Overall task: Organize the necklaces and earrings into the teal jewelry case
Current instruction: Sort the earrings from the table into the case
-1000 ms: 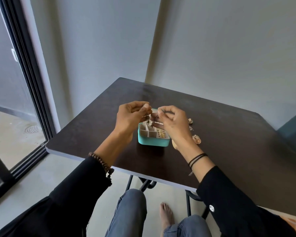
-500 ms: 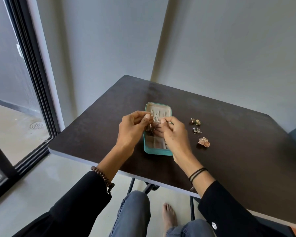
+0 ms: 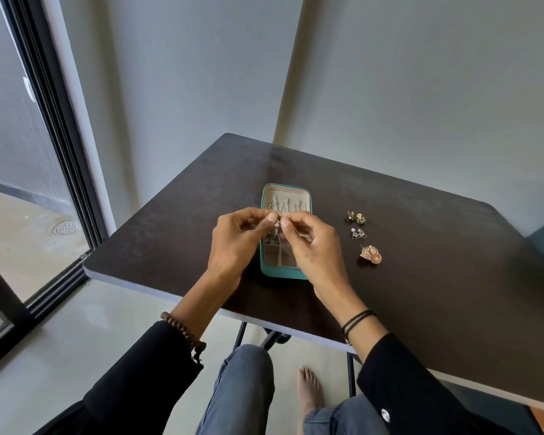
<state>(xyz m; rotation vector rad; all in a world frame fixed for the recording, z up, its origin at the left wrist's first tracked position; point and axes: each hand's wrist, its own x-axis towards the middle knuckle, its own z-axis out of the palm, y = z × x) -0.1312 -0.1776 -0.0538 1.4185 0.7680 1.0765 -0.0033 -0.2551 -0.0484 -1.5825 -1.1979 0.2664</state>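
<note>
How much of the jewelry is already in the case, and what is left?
Done: a few pieces sit in the case. In hand: the left hand and right hand pinch one small piece over it. Left: three earring groups on the table.

I see a dark brown table (image 3: pixel 421 277) with a pale front edge; the teal jewelry case (image 3: pixel 283 274) lies open on it, lid end away from me, its near end close to that edge. To the right of the case, apart from it, three small lots of earrings lie on the bare top in a row running towards me: a gold cluster (image 3: pixel 357 217) farthest; a triangular pair (image 3: pixel 358 234) just beside it; a round coppery pair (image 3: pixel 371 255) nearest.
</note>
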